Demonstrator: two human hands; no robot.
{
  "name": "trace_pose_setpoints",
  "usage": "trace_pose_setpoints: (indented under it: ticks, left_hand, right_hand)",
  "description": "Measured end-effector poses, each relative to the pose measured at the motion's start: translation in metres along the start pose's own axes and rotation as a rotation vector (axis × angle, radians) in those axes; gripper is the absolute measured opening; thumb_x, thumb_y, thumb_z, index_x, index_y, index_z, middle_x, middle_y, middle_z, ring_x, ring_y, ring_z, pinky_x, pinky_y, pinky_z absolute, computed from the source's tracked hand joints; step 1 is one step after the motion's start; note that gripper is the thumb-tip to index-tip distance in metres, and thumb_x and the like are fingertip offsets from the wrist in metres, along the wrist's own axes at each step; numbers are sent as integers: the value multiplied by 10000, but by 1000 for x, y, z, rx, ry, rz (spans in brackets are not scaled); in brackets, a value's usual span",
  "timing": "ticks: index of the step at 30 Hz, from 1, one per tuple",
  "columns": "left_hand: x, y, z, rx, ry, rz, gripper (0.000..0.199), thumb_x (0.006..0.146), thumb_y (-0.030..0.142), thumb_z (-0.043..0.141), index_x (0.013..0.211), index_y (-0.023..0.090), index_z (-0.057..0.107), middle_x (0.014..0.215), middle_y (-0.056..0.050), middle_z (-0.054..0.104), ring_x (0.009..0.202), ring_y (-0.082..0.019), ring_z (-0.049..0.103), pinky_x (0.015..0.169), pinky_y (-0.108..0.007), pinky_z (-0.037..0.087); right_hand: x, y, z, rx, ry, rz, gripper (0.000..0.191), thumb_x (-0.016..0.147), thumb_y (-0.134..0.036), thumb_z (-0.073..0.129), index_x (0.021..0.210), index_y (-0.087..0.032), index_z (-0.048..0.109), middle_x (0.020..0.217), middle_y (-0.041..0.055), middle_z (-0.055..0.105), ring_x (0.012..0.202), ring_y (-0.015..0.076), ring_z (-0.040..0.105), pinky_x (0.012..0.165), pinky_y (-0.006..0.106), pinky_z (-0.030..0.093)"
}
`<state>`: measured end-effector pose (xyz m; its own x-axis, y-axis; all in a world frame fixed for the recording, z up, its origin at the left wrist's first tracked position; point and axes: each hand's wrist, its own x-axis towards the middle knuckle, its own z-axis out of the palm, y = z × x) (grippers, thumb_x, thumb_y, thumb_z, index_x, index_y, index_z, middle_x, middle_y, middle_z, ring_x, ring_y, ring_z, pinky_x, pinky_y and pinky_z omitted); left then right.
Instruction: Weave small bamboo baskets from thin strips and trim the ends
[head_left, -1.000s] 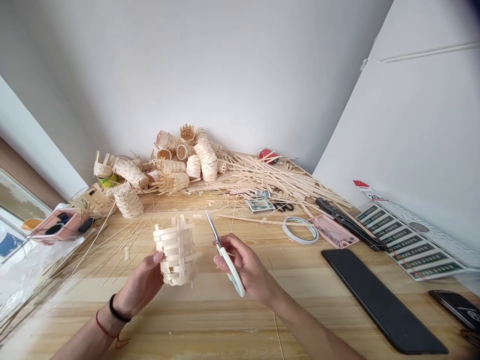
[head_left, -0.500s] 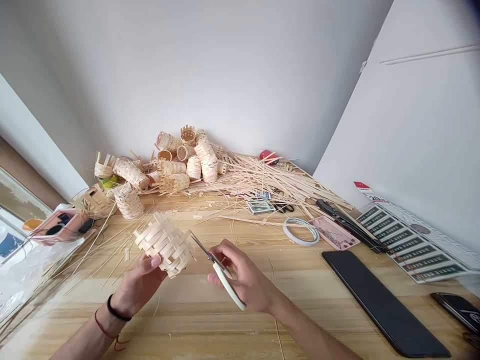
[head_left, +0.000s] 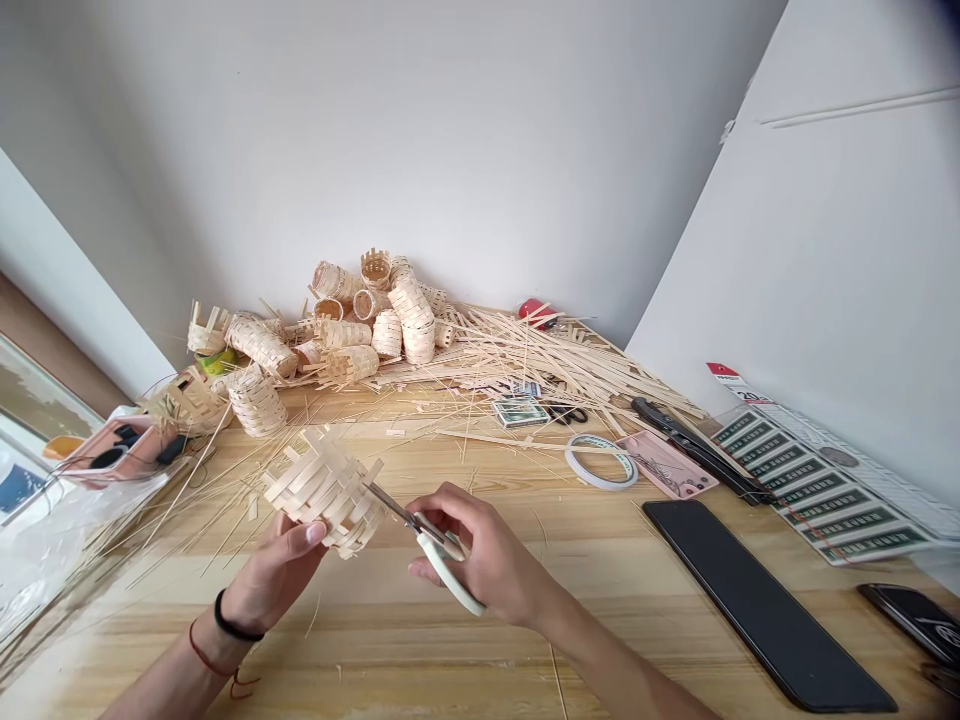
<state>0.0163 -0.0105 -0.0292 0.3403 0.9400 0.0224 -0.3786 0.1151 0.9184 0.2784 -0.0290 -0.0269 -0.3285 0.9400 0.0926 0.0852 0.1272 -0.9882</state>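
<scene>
A small basket [head_left: 326,492] woven from pale wood strips lies tilted in my left hand [head_left: 281,565], with the thumb pressed on its near side and the other fingers hidden behind. Short strip ends stick out at both of its ends. My right hand [head_left: 484,555] is closed round the white handles of a pair of scissors [head_left: 442,565]. Their metal blades point up and left and reach the basket's right edge, at a protruding strip. Whether the blades touch that strip, I cannot tell.
Several woven baskets [head_left: 412,320] are heaped against the wall, beside a pile of loose strips [head_left: 555,360]. On the right are a tape roll [head_left: 600,462], a pink tray [head_left: 667,463], a black tablet-like slab [head_left: 757,600] and packaged blades [head_left: 810,480]. A pink box [head_left: 120,450] stands left.
The scissors have shifted slightly left and their blades now meet the basket's right edge. The basket has turned a little in my left hand, showing a strip end there.
</scene>
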Motion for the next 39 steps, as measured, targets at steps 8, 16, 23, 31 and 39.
trace_pose_setpoints:
  ticks: [8,16,23,31,39]
  left_hand:
    - [0,3,6,57,32,-19,487,775,430,841,1209,229,749,1128,-94,805,1281,-375,631,1089,-503,499]
    - [2,2,9,107,98,-52,614,803,469,824,1357,247,685,1189,-107,797,1232,-396,660,1001,-490,547]
    - [1,7,12,121,33,-30,585,836,458,809,1359,228,680,1182,-113,802,1252,-375,653,1020,-465,534]
    - [2,7,12,116,36,-48,608,832,459,819,1374,232,663,1271,-108,765,1252,-373,640,868,-390,569]
    - [-1,4,10,62,36,-64,628,820,474,826,1380,251,650,1177,-81,796,1113,-326,713,845,-376,566]
  right_hand:
    - [-1,-7,-13,22,-267,168,286,785,-332,839,997,-175,729,747,-53,502,704,126,456,686,271,380]
    - [-3,-8,0,-223,-74,-27,188,817,-235,816,965,-185,711,833,-31,566,718,120,482,670,237,392]
    - [-3,-4,1,-271,-66,-85,136,862,-280,782,935,-187,716,797,-18,561,686,130,477,638,253,388]
    - [-2,1,-1,-245,-94,-39,275,889,-437,753,855,-166,726,652,-47,429,610,115,361,549,245,306]
    - [-4,-9,-4,-160,-138,-19,286,891,-385,741,731,-162,661,621,-69,327,584,93,270,529,254,217]
